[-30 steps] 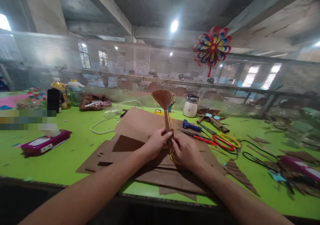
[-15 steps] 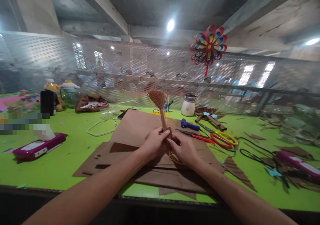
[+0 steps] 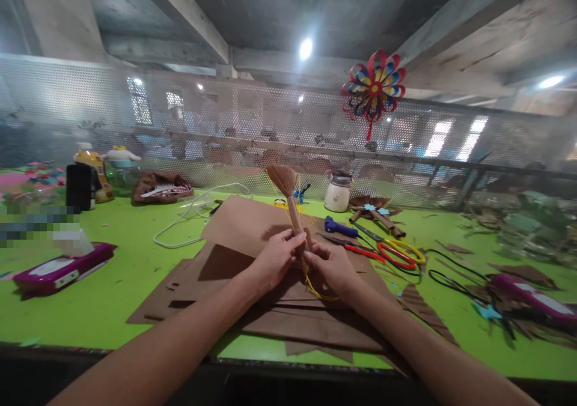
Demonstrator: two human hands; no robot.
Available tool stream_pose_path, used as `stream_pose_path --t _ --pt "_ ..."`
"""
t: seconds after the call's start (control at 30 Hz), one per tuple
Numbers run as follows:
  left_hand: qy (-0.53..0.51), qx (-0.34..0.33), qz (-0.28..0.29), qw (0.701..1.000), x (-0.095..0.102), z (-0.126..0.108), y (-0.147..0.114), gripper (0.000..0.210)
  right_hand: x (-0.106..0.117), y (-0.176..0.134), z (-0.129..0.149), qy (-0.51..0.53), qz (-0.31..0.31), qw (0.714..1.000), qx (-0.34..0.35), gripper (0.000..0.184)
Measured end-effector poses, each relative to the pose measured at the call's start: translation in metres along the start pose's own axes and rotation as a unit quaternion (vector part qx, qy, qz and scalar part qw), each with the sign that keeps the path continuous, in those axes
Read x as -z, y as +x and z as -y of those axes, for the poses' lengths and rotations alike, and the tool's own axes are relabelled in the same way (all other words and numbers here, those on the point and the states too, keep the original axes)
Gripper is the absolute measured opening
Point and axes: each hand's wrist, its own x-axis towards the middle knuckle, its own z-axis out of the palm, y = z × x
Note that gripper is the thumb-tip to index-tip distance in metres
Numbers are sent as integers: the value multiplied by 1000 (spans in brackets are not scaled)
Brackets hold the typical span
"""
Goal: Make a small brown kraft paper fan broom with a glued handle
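A pleated brown paper fan (image 3: 282, 180) on a rolled paper handle (image 3: 294, 216) stands tilted above the paper sheets. My left hand (image 3: 276, 258) is closed round the lower part of that handle. Close beside it, my right hand (image 3: 332, 266) pinches a narrow brown paper strip (image 3: 308, 238) against the handle. Yellow string (image 3: 310, 284) loops down below the fingers, and a thin line of it also edges the fan. Under both hands lie stacked brown paper sheets (image 3: 237, 223). My fingers hide the handle's bottom end.
Right of the sheets are a blue glue gun (image 3: 340, 227), red-handled scissors (image 3: 396, 256) and yellow-handled scissors (image 3: 406, 250). A white jar (image 3: 338, 191) stands behind. Purple tissue packs (image 3: 65, 268) and paper scraps (image 3: 428, 310) lie on the green table (image 3: 130, 226). A white cable (image 3: 174, 244) curls left.
The strip at the handle, earlier bent across it, now sticks up beside it. The fan has turned slightly, and the upper sheet's left edge has lifted or shifted. My view has moved a little.
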Motion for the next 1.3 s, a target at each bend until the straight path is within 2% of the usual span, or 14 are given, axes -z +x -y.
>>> stream_pose_path --t 0.1,0.17,0.37,0.57,0.73,0.93,1.03,1.17,1.3 --pt "-30 6 56 998 1 -4 -1 21 4 0 3 13 -7 999 -34 32" --pt "-31 -1 63 997 2 -4 0 20 6 0 4 13 4 999 -43 35" --pt "-6 -3 31 999 2 -2 1 18 7 0 3 22 34 998 -37 38" --pt "-25 -16 -2 1000 0 -1 0 17 4 2 1 -42 34 998 34 32" --pt "-34 -14 -14 999 -1 0 1 17 5 2 0 -145 -28 983 111 29" --pt "-44 -27 -21 998 2 2 3 14 6 -5 6 -264 -118 933 212 18" --pt "-43 -37 -24 998 4 3 5 12 9 -5 6 -301 -133 909 258 17" --pt "-50 -33 -31 998 8 4 8 9 25 8 -4 -303 -167 907 239 17" --pt "-34 -24 -59 997 7 3 8 9 46 23 -15 -272 -192 926 179 20"
